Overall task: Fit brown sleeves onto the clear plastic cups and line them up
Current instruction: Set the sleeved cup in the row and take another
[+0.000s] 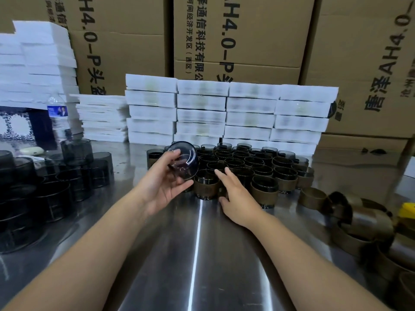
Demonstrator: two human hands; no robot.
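Note:
My left hand grips a bare smoky clear cup, tilted on its side with its base turned toward me, just above the steel table. My right hand reaches to the front row of sleeved cups; its fingers lie straight over a sleeved cup and its thumb touches another cup's brown sleeve. Rows of sleeved cups fill the table's middle behind both hands. Loose brown sleeves lie at the right. Bare cups are stacked at the left.
Stacks of white foam trays stand behind the cups, with cardboard boxes behind them. A water bottle and a patterned box stand at the back left. Something yellow shows at the right edge.

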